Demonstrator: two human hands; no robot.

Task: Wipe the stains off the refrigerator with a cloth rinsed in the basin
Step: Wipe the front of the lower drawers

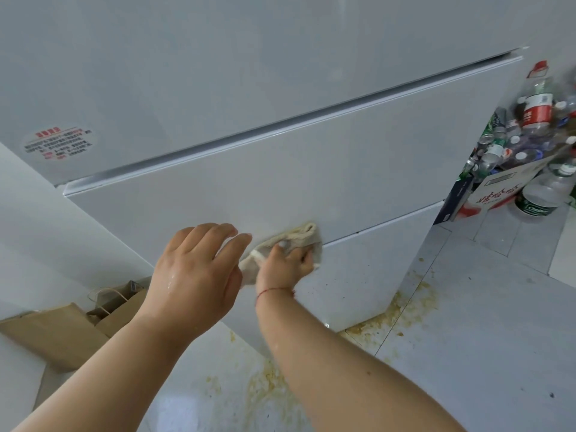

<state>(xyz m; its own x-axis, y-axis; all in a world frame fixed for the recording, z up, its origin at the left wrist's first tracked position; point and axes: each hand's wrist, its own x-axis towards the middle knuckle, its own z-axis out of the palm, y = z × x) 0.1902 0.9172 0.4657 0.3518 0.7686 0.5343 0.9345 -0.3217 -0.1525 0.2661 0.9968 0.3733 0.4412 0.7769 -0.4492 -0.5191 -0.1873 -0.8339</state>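
My right hand (285, 265) grips crumpled, yellow-stained beige cloth (293, 241) at middle refrigerator (280, 169) door's bottom edge. Left hand (196, 269) hovers, fingers relaxed, together.

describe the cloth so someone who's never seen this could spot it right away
Start at the big white refrigerator and go down to the seam above its lowest drawer. There the right hand presses a crumpled cloth against the door. It is off-white with a rope-like edge, the only fabric in view.
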